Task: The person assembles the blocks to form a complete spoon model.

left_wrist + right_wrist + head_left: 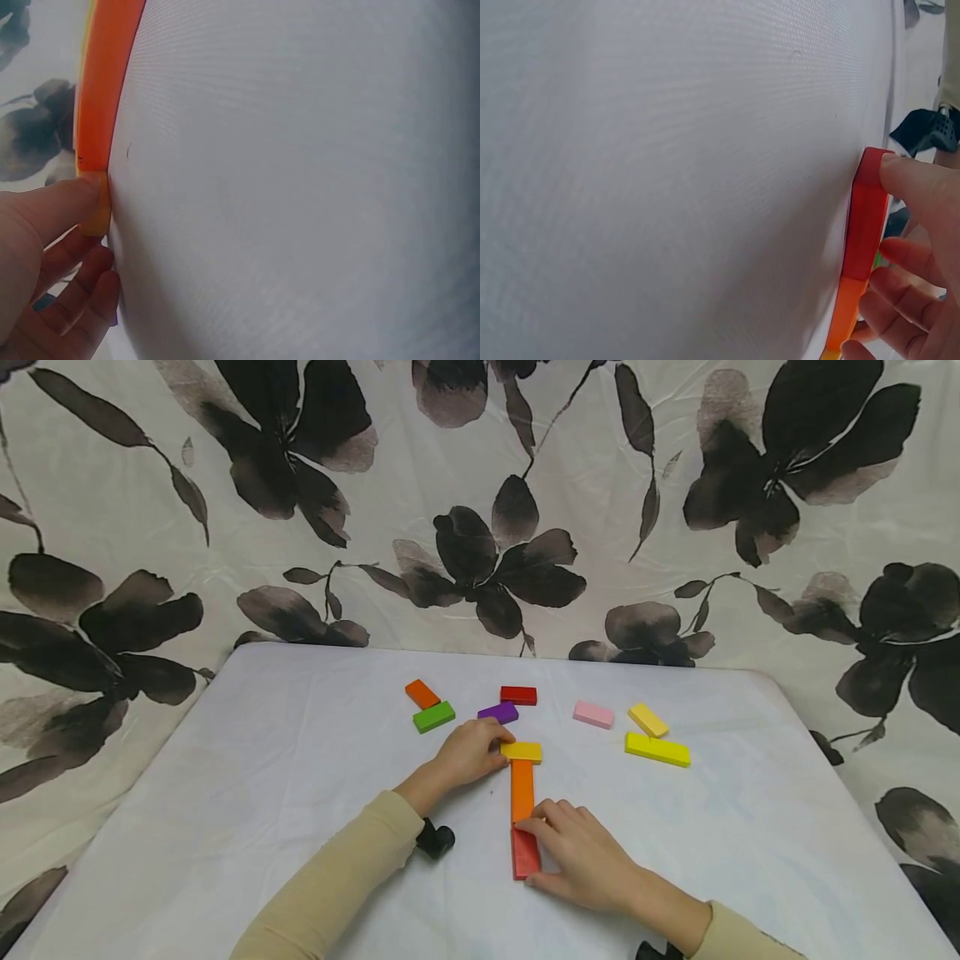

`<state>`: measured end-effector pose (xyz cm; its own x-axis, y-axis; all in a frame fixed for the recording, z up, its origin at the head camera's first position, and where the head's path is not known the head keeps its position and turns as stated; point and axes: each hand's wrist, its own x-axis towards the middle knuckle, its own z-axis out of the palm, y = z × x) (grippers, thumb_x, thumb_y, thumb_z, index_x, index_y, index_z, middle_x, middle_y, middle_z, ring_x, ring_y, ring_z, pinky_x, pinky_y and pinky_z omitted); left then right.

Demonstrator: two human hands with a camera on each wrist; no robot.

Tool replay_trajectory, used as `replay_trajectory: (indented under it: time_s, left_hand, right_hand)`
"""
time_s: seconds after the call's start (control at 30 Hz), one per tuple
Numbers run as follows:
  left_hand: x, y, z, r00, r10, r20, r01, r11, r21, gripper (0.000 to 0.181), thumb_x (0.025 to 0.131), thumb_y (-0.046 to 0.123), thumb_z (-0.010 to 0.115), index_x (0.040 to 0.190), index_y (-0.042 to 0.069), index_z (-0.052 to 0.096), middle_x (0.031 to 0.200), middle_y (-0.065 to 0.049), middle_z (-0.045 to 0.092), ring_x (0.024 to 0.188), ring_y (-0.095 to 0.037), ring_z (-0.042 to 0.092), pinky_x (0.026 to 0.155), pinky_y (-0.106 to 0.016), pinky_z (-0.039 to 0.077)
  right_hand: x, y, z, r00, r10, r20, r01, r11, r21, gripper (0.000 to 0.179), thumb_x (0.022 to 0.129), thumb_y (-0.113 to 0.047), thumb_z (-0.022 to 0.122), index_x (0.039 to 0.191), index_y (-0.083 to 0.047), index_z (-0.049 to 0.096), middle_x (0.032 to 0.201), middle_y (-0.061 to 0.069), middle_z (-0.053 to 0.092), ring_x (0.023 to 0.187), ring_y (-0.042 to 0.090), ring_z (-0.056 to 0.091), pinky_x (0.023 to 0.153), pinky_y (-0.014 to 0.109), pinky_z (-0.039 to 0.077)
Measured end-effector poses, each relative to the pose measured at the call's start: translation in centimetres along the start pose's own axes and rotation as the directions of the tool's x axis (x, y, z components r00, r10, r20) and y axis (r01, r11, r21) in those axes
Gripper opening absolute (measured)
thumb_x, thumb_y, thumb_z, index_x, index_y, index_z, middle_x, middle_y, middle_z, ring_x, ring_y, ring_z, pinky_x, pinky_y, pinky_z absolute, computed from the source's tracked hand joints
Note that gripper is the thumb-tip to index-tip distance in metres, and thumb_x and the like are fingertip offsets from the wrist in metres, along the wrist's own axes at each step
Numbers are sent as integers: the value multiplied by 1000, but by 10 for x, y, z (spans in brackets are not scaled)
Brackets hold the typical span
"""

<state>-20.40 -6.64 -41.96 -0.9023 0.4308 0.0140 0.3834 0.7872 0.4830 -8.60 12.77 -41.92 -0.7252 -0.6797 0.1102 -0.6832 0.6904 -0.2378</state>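
An orange block [522, 790] and a red block [526, 853] lie end to end on the white table, red nearer the person. Across the far end of the orange one lies a yellow-orange block [522, 752], forming a T shape. My left hand [467, 753] pinches the left end of that yellow-orange block; in the left wrist view its thumb [71, 196] presses the block's side. My right hand [588, 857] holds the red block, thumb at its near end and fingertips by the joint with the orange block. In the right wrist view the thumb [915, 180] touches the red end.
Farther back lie an orange block [422, 694], a green block [434, 717], a purple block [498, 713] and a dark red block [518, 695]. Towards the right are a pink block [593, 714] and two yellow blocks [657, 749]. A flowered cloth [637, 527] hangs behind the table.
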Motion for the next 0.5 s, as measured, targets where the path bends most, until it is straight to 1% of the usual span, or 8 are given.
replay_trajectory:
  time_s: [0.2, 0.5]
  left_hand:
    - [0, 1, -1, 1000, -5, 5, 5, 1000, 0, 30, 79, 14, 72, 108, 10, 68, 91, 0, 62, 79, -13, 51, 75, -23, 48]
    - [0, 1, -1, 1000, -4, 2, 4, 1000, 1, 30, 79, 14, 72, 108, 10, 68, 92, 0, 62, 79, -13, 51, 75, -23, 48]
  right_hand:
    - [1, -1, 1, 1000, 17, 18, -17, 1000, 16, 52, 76, -45, 71, 120, -22, 58, 105, -7, 50, 89, 6, 44, 73, 24, 41]
    - [0, -1, 2, 1000, 17, 6, -17, 1000, 9, 52, 75, -46, 72, 120, -23, 58, 104, -7, 49, 88, 6, 43, 72, 23, 40]
